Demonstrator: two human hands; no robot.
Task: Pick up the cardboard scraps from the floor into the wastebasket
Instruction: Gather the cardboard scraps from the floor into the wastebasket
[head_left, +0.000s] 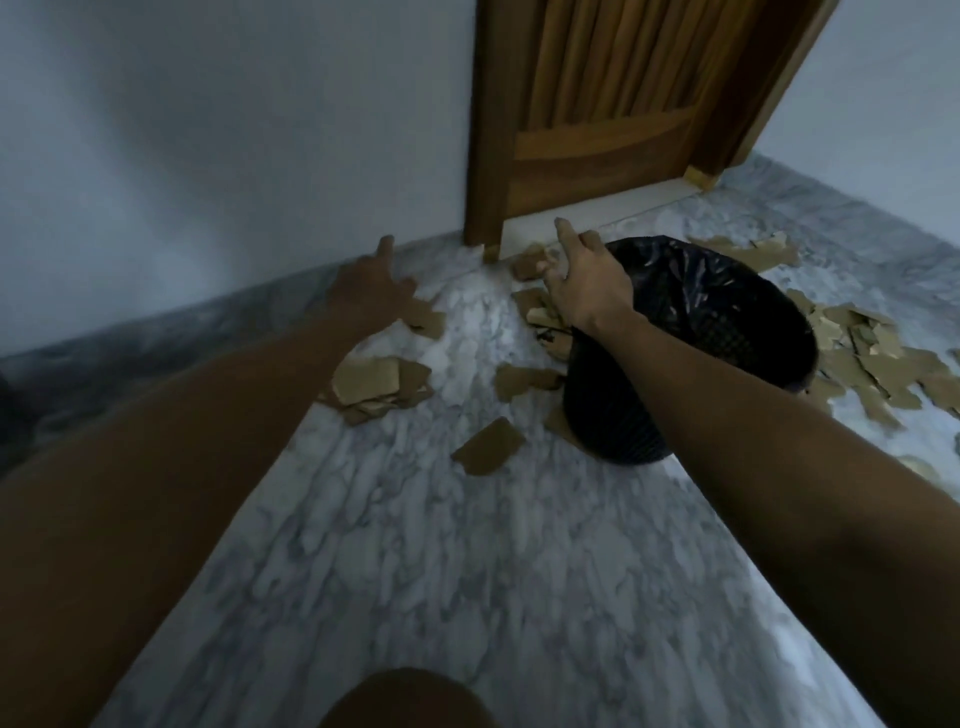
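Observation:
A black mesh wastebasket (618, 421) lined with a black bag stands on the marble floor before a wooden door. Brown cardboard scraps lie all around it: a pile (369, 384) to its left, a single piece (491, 447) in front, and a large spread (878, 358) to its right. My right hand (584, 280) hovers at the basket's left rim, its fingers spread and nothing visible in it. My left hand (371, 291) reaches out low near the wall with straight fingers, just above a scrap (423, 319). Both hands are blurred.
The wooden door (597, 104) and its frame stand right behind the basket. A white wall (234, 156) runs along the left with a dark skirting. More scraps (753, 252) lie by the threshold. My knee (410, 701) shows at the bottom edge.

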